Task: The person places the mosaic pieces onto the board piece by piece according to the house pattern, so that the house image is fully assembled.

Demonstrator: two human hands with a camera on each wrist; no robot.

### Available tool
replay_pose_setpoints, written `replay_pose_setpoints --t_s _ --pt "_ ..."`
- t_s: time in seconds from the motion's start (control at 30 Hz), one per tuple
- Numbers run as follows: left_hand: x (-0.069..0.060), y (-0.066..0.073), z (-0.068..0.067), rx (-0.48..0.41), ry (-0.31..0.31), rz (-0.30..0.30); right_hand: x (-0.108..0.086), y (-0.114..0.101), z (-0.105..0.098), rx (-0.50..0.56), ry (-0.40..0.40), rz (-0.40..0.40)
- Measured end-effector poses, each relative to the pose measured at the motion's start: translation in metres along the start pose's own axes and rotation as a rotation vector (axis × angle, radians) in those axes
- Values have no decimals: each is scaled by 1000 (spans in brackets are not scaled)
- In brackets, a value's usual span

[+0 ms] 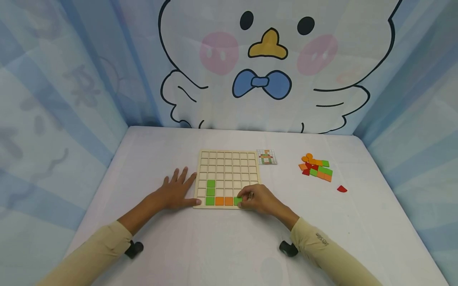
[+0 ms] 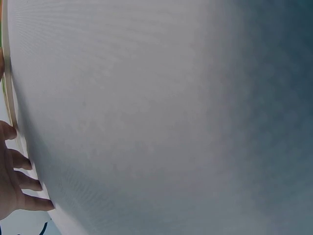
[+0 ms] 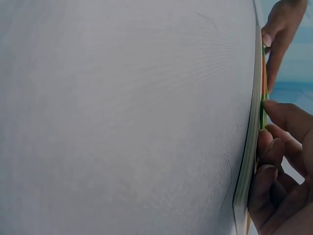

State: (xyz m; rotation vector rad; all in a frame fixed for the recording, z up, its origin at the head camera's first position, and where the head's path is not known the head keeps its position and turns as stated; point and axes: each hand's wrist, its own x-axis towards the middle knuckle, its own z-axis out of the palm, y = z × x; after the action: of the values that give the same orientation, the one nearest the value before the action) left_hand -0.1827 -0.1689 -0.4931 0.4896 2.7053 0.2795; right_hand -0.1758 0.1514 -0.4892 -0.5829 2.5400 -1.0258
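One surface [image 1: 222,246] carries a grid board [image 1: 231,167]. Left hand [image 1: 175,192], fingers spread straight, touches its left edge; right hand [image 1: 260,199], curled, hides its near-right corner. Tile heap [image 1: 315,167] well right; picture card [image 1: 266,157] just beside board. Green tile [image 1: 237,201], pinched in right hand, near row, edges along grid; long axis unclear.

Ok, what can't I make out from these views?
Head view: cells of the board under the right hand, hidden by it.
Head view: details of the pattern card, too small.
Head view: exact count in the loose pile, pieces touching or overlapping.
Left wrist view: most of the board, cut off by the left edge.
Right wrist view: face of the pinched green tile, nearly edge-on.
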Motion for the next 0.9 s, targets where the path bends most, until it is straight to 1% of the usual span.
replay_pose_setpoints --t_s 0.23,0.47,0.6,0.73,0.8,0.9 --pt "1 -1 0 2 0 -1 1 0 1 -12 6 -4" --pt "1 -2 0 4 4 5 -1 1 2 -11 25 -9" --pt "1 -3 1 0 10 7 -4 4 -1 9 38 -37" --pt "1 -3 2 3 12 6 -8 11 -9 40 49 -54" --pt "1 -2 2 3 11 4 -11 17 -16 43 63 -43" --pt "1 -2 2 0 13 3 -16 29 -31 47 106 -9"
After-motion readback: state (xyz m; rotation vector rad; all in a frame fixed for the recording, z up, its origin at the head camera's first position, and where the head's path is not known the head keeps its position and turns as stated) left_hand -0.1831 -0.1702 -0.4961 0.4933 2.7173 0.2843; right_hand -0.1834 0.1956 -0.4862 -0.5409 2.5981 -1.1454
